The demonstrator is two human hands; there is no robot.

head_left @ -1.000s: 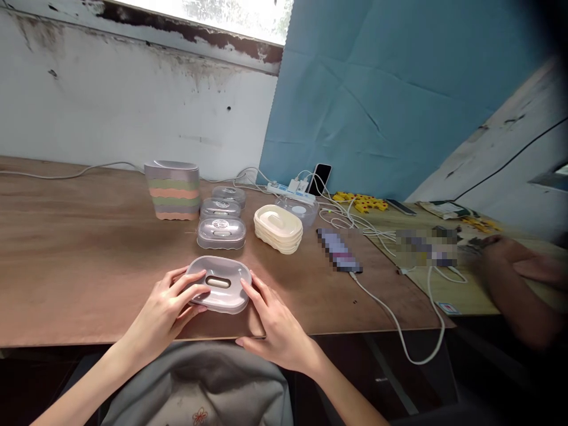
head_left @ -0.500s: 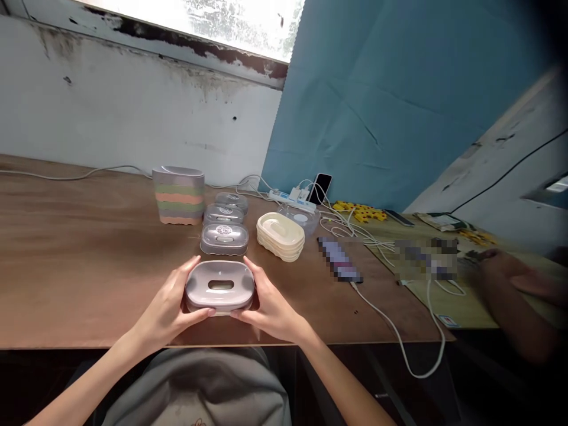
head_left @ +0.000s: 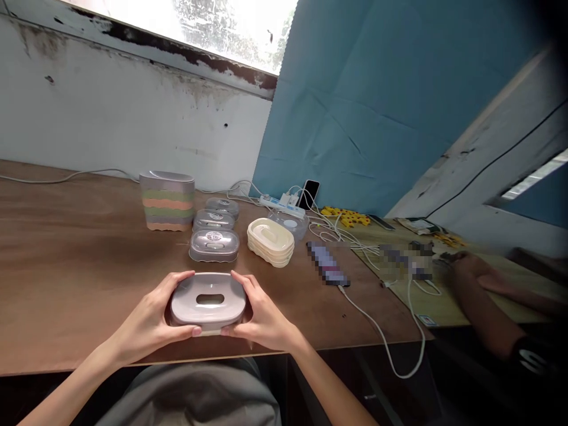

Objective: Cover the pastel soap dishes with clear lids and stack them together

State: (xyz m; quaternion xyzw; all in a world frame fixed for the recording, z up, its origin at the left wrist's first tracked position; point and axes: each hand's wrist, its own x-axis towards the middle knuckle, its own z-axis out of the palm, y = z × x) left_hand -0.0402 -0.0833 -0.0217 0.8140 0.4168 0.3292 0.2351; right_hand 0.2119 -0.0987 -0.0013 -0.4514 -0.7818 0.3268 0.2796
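Note:
Between both hands is a grey oval soap dish [head_left: 208, 299] with a slot in its top and a pale rim beneath. My left hand [head_left: 153, 316] grips its left end, thumb along the front. On the right end, my right hand [head_left: 261, 313] holds on the same way. Just beyond stand clear lidded boxes [head_left: 214, 245] in a row with round stickers on top. To their right is a stack of cream oval trays [head_left: 271, 241]. A stack of grey, green and peach oval pieces [head_left: 167, 201] rises at the back left.
A clear plastic piece [head_left: 288, 223] lies behind the cream stack. Right of it are a phone [head_left: 328, 264] on a white cable, a power strip [head_left: 281, 206] with tangled cords, and a second phone [head_left: 309, 194] leaning upright. Another person's arm [head_left: 479, 302] is at the far right.
The soap dish looks slightly nearer and larger, still held at both ends. The whole view has shifted a little, and the other person's arm shows more clearly.

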